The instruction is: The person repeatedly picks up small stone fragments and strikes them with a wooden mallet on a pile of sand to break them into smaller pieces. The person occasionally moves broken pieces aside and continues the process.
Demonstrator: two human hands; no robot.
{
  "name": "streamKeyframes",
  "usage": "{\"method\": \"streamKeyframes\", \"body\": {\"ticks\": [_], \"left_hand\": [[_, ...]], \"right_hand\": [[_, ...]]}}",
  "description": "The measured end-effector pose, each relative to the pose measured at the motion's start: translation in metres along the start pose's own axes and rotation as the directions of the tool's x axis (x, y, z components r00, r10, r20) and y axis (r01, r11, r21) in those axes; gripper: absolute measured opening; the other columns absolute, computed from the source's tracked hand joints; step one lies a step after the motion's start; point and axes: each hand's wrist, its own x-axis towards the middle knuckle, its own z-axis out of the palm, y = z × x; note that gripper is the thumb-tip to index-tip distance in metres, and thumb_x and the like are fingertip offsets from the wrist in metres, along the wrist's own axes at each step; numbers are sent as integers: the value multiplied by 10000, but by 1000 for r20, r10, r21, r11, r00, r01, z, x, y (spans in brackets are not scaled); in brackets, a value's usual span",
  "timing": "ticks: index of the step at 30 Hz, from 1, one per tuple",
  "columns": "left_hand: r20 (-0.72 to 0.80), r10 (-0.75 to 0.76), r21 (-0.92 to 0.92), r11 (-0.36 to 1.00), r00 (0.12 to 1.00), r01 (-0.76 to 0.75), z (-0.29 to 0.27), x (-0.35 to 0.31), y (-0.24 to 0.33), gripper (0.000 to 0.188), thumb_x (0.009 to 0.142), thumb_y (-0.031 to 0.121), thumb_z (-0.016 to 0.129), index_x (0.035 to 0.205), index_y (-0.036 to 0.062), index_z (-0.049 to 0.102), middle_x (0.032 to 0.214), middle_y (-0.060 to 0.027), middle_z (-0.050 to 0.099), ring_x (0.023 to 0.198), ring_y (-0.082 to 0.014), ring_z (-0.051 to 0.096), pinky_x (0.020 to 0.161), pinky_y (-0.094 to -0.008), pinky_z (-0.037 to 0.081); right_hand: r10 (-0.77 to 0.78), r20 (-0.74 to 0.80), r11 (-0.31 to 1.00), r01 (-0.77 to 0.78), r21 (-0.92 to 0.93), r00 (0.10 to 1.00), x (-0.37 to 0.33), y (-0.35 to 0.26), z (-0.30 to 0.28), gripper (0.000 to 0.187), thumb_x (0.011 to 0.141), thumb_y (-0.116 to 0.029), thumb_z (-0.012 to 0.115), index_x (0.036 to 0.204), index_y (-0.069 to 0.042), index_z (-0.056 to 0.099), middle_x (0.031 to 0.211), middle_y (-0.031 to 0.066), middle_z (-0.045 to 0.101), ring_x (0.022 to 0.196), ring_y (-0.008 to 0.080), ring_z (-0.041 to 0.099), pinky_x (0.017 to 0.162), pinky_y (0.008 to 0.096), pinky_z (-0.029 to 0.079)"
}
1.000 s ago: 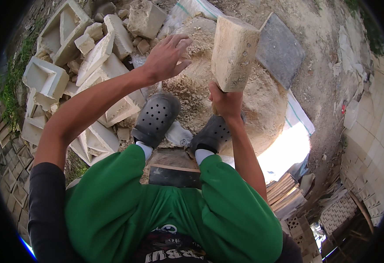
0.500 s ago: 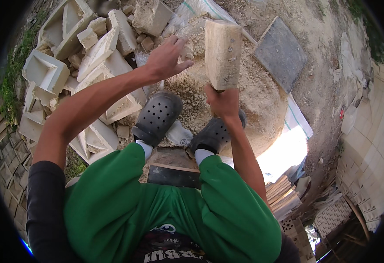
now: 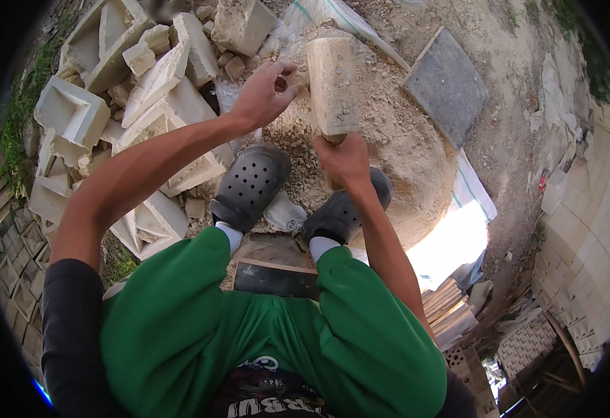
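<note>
My right hand (image 3: 345, 161) is closed round the short handle of a thick, dusty wooden mallet (image 3: 334, 87). The mallet's pale, block-like head points away from me, above a heap of crushed pale stone (image 3: 399, 184). My left hand (image 3: 267, 94) is to the left of the mallet head, its fingers curved and apart from the thumb. Just beyond those fingertips shows a pale stone lump (image 3: 301, 85); whether they touch it I cannot tell. My feet, in grey perforated clogs (image 3: 251, 188), rest at the near side of the heap.
Broken pale moulded blocks (image 3: 168, 104) are piled at the left. A grey square slab (image 3: 446, 87) lies at the far right of the heap. White woven sheeting (image 3: 471, 191) shows under the heap. Thin wooden strips (image 3: 450, 310) and patterned pale panels (image 3: 528, 345) lie at the lower right.
My right hand has brought the mallet a little to the left, closer to my left hand. The left hand's fingers have curled in, narrowing the gap to the thumb.
</note>
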Motion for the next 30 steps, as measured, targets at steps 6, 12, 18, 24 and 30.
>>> {"method": "streamKeyframes", "body": {"ticks": [6, 12, 18, 24, 30], "left_hand": [[-9, -52, -1, 999, 999, 52, -3, -1, -2, 515, 886, 293, 777, 1255, -27, 615, 1057, -168, 664, 867, -245, 700, 809, -358, 565], [-1, -97, 67, 993, 995, 97, -9, -2, -6, 528, 880, 336, 789, 1233, -20, 624, 1099, -180, 676, 869, -242, 710, 782, -361, 574], [15, -98, 11, 995, 995, 97, 0, -2, -5, 519, 912, 362, 746, 1289, 21, 642, 1056, -165, 679, 890, -229, 716, 776, -358, 570], [49, -52, 61, 997, 997, 49, 1, 13, 7, 474, 906, 293, 724, 1283, 11, 663, 1013, -175, 687, 867, -259, 687, 807, -377, 545], [134, 103, 178, 976, 986, -126, 8, 31, 6, 516, 904, 282, 738, 1342, 30, 630, 1149, -176, 667, 875, -215, 682, 819, -349, 546]], "right_hand": [[1, -76, 1000, -1, -7, 997, -10, -22, -22, 322, 795, -292, 732, 917, 5, 735, 769, 185, 715, 739, 325, 710, 680, 407, 557], [-275, -180, 952, 294, 85, 944, -3, -6, -14, 329, 777, -316, 740, 939, -30, 748, 836, 202, 740, 819, 380, 729, 732, 437, 569], [113, 17, 993, -113, -24, 993, 5, 0, -20, 371, 778, -305, 742, 962, 17, 720, 799, 177, 740, 692, 291, 738, 633, 375, 571], [209, -31, 963, -200, 182, 978, -15, 6, -39, 342, 798, -262, 736, 929, 51, 696, 715, 127, 705, 560, 196, 695, 566, 341, 550], [229, -77, 953, -207, 220, 970, -22, 18, -52, 308, 808, -219, 739, 920, 62, 678, 686, 114, 689, 546, 197, 682, 532, 337, 536]]}}
